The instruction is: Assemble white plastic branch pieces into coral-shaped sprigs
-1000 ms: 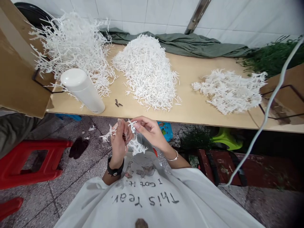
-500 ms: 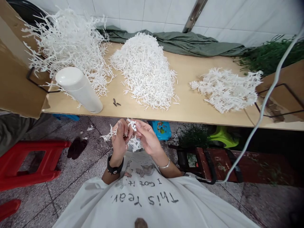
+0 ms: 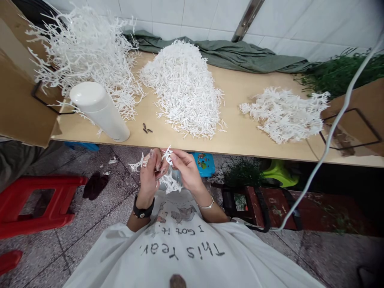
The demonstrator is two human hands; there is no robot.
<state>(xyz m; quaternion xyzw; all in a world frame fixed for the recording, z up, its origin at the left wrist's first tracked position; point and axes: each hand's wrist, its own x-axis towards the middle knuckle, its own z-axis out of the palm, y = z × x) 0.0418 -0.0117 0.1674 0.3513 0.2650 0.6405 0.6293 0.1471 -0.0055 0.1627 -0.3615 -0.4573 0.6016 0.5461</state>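
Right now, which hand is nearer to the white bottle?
Left. The left hand is below and right of the white bottle; the right hand is farther right.

- White sprigs (image 3: 170,184): partly behind the left hand (image 3: 149,172) and right hand (image 3: 187,170); inner ends covered by fingers.
- White flask (image 3: 102,114): mark near base too small to read; body blocks part of the tangled white pile (image 3: 93,48).
- Blue stool (image 3: 206,165): rear under tabletop (image 3: 234,128), one side behind right hand.
- Lime-green stool (image 3: 280,174): top hidden by tabletop.
- Red stool (image 3: 64,200): cut by left edge.
- Green sprigs (image 3: 345,74), pale cable (image 3: 333,128): run off right edge.
- Black round object (image 3: 37,14): cropped at top, identity unclear.
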